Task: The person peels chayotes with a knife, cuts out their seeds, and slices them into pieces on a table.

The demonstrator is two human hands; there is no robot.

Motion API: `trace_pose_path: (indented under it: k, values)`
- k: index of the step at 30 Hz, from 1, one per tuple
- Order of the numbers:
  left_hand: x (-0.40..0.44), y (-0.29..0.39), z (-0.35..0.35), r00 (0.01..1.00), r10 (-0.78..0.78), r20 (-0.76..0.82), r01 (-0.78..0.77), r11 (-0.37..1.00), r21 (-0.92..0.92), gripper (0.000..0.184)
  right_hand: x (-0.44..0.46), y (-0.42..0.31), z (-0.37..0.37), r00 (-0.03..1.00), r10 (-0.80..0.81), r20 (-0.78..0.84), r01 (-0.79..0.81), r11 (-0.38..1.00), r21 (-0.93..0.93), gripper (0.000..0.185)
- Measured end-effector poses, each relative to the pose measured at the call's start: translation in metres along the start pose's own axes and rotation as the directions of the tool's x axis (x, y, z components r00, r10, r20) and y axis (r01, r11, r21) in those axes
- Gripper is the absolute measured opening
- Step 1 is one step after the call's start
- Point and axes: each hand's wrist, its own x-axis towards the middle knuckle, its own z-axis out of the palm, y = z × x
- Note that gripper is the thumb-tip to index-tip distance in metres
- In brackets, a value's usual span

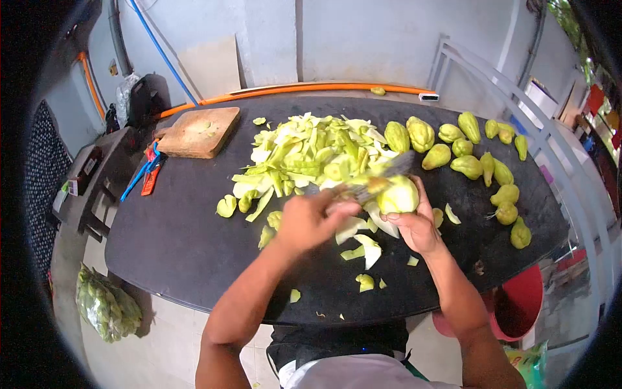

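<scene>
Held chayote (398, 196): raised above the right-of-centre part of the dark worktop (175, 240), a pale, peeled face turned toward the person; its long axis is foreshortened and cannot be told surely.
Right hand (421, 227): the nearer grip, in contact with the chayote, closed around its right and lower sides, the thumb along the lower edge.
Left hand (311, 220): just left of the chayote, fingers curled in a narrow grip around what appears to be the knife's handle, the handle itself being hidden.
Knife (400, 163): motion-blurred, slanting from the left hand up and rightward, across the far-left side of the chayote; whether the edge touches the flesh cannot be told.
Key relation: chayote to the right of the knife grip, the blade running obliquely between the left hand and the chayote's far side.
Heap of cuttings (298, 149): beyond and left of both hands, near the far side of the worktop.
Loose pieces (370, 251): scattered below the hands, toward the person.
Whole chayotes (466, 166): beyond and to the right of the right hand, in a loose curve.
Cutting board (197, 129): wooden, at the far left, beside an orange tool (149, 179).
</scene>
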Motion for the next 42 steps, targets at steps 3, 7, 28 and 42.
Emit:
trace_pose_path:
  k: [3, 7, 28, 42]
  values:
    - [0.001, -0.014, -0.002, 0.997, -0.006, -0.081, 0.002, 0.999, -0.048, 0.051, 0.006, 0.004, -0.007, 0.998, -0.055, -0.005, 0.054, 0.997, -0.046, 0.062]
    - [-0.001, -0.004, 0.005, 0.999, -0.023, -0.043, 0.018, 0.995, -0.1, 0.053, 0.008, 0.001, -0.018, 0.991, 0.102, -0.088, -0.1, 0.995, 0.021, 0.056]
    - [-0.018, 0.014, 0.018, 0.766, 0.632, -0.116, -0.559, 0.745, 0.365, 0.077, 0.001, 0.02, -0.032, 0.972, 0.187, -0.144, -0.141, 0.949, 0.283, 0.047]
    - [-0.016, 0.014, 0.021, 0.723, 0.681, -0.12, -0.589, 0.697, 0.408, 0.084, -0.003, 0.031, -0.04, 0.981, 0.189, -0.053, -0.152, 0.902, 0.404, 0.046]
